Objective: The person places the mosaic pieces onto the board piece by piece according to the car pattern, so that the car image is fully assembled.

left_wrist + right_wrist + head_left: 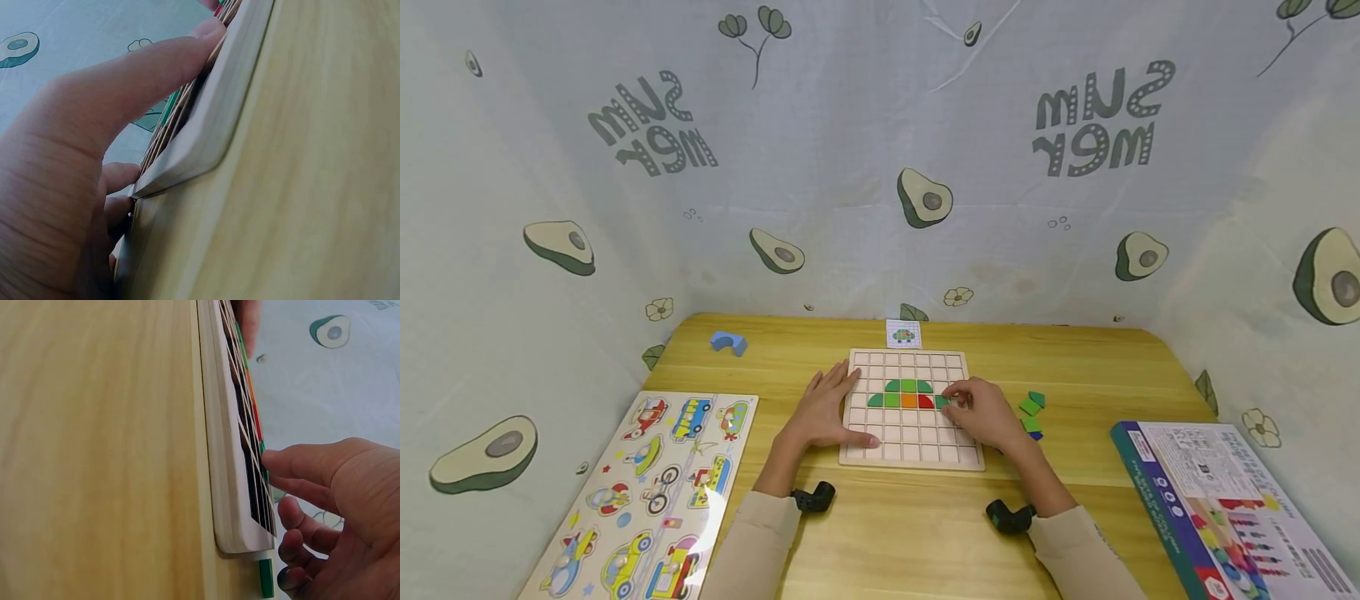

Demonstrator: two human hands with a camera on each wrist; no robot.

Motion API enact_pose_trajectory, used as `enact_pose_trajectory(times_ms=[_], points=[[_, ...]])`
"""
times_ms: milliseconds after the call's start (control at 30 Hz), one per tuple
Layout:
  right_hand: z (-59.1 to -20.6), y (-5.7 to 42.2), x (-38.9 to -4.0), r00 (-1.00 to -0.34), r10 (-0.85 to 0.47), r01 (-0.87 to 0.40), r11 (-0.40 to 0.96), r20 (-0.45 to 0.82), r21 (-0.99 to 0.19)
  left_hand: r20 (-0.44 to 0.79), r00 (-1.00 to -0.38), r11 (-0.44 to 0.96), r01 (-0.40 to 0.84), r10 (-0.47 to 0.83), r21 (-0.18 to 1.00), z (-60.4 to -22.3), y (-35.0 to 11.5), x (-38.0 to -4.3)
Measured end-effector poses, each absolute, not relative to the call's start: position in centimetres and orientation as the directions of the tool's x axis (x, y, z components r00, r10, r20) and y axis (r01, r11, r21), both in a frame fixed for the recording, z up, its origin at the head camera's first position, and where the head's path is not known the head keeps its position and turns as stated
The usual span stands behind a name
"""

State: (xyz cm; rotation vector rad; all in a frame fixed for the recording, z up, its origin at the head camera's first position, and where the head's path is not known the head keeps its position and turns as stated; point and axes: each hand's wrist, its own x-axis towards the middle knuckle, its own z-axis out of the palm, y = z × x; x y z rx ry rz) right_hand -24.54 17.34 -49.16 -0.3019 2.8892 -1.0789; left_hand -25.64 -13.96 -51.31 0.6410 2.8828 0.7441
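Observation:
A pale wooden grid board (pixel 902 433) lies on the table, with green, orange and red tiles set in two rows on it. My left hand (pixel 823 412) rests spread at the board's left side, its thumb (pixel 187 53) on the grid and other fingertips at the edge. At the right end of the lower row, my right hand (pixel 988 414) pinches a small green tile (pixel 941 402) between thumb and index finger, low over the grid. A red tile (pixel 925 402) sits just left of it. The right hand's other fingers hang curled beyond the board's edge.
Behind the board is a small picture card (pixel 903 334). Several loose green and blue tiles (pixel 1030 407) lie right of the right hand. A vehicle puzzle board (pixel 696 450) is at left, a blue arch block (pixel 728 342) back left, a printed box (pixel 1232 492) at right.

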Motion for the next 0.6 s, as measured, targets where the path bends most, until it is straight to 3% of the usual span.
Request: enact_pose_trajectory(times_ms=[600], points=[[-48.7, 20.4, -23.9, -0.982, -0.169, -0.182, 0.708, 0.086, -0.682, 0.015, -0.907, 0.796, 0.376, 0.42, 0.475, -51.5, -13.9, -25.8]])
